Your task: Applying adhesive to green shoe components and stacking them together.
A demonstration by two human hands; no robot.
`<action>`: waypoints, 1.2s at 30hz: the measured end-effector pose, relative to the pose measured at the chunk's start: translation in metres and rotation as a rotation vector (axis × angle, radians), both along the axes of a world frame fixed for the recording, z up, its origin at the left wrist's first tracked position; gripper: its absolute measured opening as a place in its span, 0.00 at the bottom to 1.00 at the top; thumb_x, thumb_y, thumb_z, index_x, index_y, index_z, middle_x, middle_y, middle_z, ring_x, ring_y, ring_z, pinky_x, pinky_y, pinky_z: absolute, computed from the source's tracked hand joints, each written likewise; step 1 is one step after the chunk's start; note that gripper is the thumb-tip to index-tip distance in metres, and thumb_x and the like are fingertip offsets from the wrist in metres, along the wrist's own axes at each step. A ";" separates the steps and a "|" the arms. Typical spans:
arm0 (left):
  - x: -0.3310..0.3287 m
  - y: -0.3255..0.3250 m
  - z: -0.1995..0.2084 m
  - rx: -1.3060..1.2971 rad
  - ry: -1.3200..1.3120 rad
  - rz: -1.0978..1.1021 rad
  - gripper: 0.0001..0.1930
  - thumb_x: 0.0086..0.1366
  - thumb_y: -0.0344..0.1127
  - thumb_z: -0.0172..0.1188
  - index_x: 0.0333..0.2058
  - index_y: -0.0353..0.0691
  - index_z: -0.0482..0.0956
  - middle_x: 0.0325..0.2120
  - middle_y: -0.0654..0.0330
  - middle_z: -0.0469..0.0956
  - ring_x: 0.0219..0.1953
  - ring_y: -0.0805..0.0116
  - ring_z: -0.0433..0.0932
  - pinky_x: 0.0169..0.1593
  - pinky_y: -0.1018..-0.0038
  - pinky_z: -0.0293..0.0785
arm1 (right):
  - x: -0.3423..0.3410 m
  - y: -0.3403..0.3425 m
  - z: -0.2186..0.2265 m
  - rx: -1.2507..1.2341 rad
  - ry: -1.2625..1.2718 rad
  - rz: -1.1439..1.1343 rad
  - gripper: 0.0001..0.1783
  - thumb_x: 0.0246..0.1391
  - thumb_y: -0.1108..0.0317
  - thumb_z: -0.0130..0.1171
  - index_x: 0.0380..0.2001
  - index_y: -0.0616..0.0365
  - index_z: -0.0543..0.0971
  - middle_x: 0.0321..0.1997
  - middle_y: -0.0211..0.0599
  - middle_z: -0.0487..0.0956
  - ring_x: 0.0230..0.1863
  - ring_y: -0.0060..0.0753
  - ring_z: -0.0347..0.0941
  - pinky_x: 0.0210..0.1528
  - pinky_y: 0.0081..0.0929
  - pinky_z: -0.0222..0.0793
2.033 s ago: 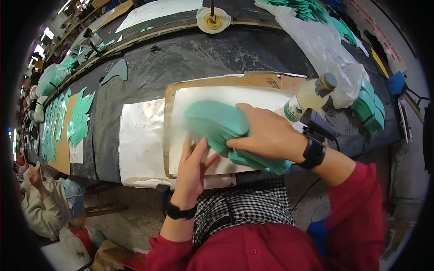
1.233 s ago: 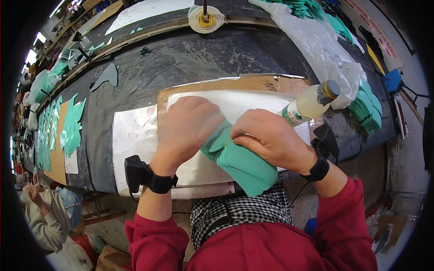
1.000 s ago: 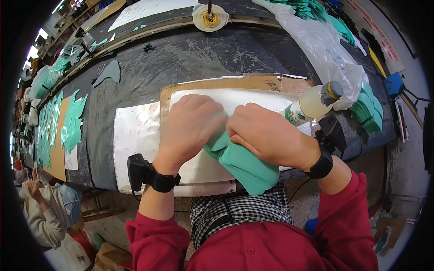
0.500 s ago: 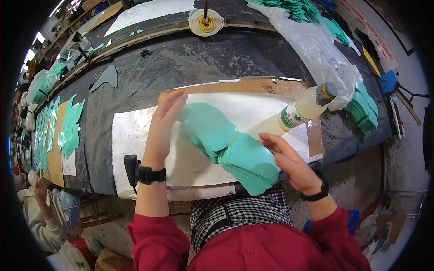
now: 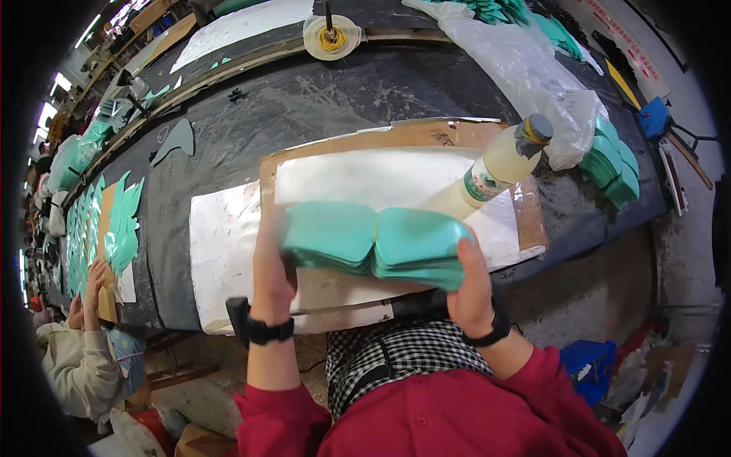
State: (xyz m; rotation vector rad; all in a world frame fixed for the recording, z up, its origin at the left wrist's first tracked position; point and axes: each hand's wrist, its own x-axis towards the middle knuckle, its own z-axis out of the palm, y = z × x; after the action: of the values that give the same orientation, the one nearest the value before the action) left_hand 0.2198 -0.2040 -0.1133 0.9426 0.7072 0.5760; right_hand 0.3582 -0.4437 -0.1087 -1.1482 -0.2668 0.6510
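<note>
A thick stack of teal cut pieces (image 5: 335, 230), cinched at its middle by a band, lies level between my two hands above white paper. My left hand (image 5: 272, 255) presses against its left end, somewhat smeared by motion. At the other end my right hand (image 5: 472, 286) grips the stack, thumb on top and the other fingers out of sight beneath. Just beyond the stack's right half stands a bottle (image 5: 495, 169) of cloudy pale liquid with a grey cap. Under the work are the white sheet (image 5: 320, 175) and a brown cardboard (image 5: 365, 143).
More teal stacks (image 5: 611, 164) sit at the right edge beside a clear plastic bag (image 5: 525, 76). A roll with yellow bands (image 5: 332, 38) stands at the far rail. One grey-teal cut piece (image 5: 177, 141) lies at left. At far left a co-worker's hands (image 5: 91, 289) are near teal pieces.
The banded stack has turned from slanting to level. My right hand has closed on its right end, and my left hand has come down against its left end.
</note>
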 end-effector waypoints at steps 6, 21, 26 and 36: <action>-0.037 -0.027 -0.008 0.180 -0.040 0.106 0.16 0.73 0.50 0.57 0.44 0.43 0.74 0.50 0.58 0.77 0.50 0.69 0.75 0.56 0.69 0.70 | 0.040 0.014 0.003 -0.010 0.018 0.128 0.23 0.72 0.55 0.48 0.56 0.64 0.75 0.50 0.33 0.79 0.53 0.24 0.72 0.58 0.24 0.66; 0.016 -0.016 0.087 1.231 0.540 -0.767 0.42 0.47 0.54 0.78 0.57 0.39 0.74 0.51 0.47 0.80 0.54 0.44 0.77 0.58 0.59 0.73 | 0.044 0.022 0.083 -0.509 -1.095 0.102 0.11 0.57 0.68 0.63 0.42 0.59 0.82 0.40 0.40 0.79 0.43 0.39 0.77 0.46 0.32 0.72; 0.015 -0.019 0.090 1.252 0.554 -0.747 0.38 0.48 0.52 0.77 0.55 0.40 0.75 0.46 0.51 0.81 0.51 0.48 0.79 0.53 0.60 0.75 | 0.028 0.048 0.103 -0.637 -1.311 0.312 0.06 0.52 0.69 0.65 0.33 0.57 0.84 0.31 0.40 0.80 0.37 0.47 0.79 0.39 0.40 0.73; 0.008 -0.008 0.061 1.381 0.383 -0.618 0.34 0.50 0.55 0.76 0.50 0.41 0.77 0.38 0.48 0.83 0.43 0.45 0.82 0.44 0.58 0.77 | 0.013 0.095 0.135 -1.113 -1.354 0.624 0.09 0.47 0.66 0.59 0.30 0.54 0.86 0.32 0.46 0.85 0.40 0.50 0.83 0.42 0.42 0.78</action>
State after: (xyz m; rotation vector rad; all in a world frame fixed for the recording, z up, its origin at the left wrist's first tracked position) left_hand 0.2281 -0.2116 -0.0526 2.4917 0.2158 0.2604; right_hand 0.3715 -0.3491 0.0262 -2.5305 -1.5997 0.4222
